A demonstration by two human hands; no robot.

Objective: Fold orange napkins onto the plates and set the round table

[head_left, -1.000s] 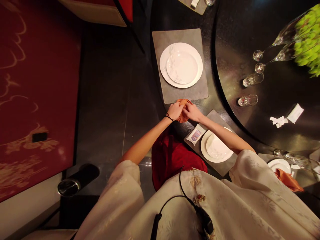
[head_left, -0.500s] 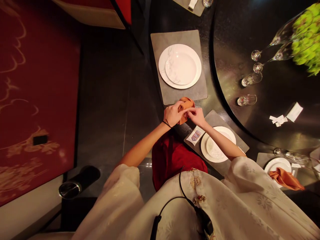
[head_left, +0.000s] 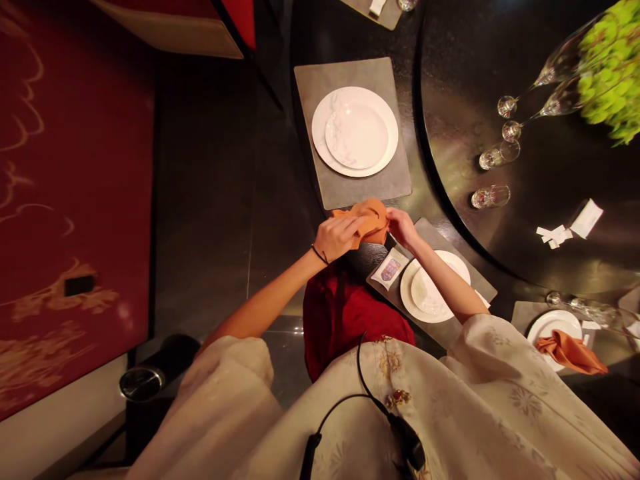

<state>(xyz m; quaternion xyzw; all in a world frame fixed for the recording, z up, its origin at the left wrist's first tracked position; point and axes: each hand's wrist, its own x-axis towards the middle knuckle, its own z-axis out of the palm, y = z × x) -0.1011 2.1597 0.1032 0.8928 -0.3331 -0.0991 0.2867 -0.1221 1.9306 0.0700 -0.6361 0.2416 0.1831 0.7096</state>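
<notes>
An orange cloth napkin, partly rolled and folded, is held up between my two hands over the table's edge. My left hand, with a dark band at the wrist, wraps round the napkin's left end. At its right edge the fingers of my right hand pinch the cloth. Just beyond the napkin lies a grey placemat with a small white plate stacked on a larger white plate. Below my right hand is a white printed packet on a second placemat.
Under my right forearm sit stacked white plates. Another orange napkin rests on a plate at the right. Small glasses, stemmed glasses, white paper pieces and green foliage occupy the raised round centre. A red-covered seat is before me.
My left hand has shifted left and the napkin now spreads wider between my hands. My right hand has moved slightly right, to the napkin's edge.
</notes>
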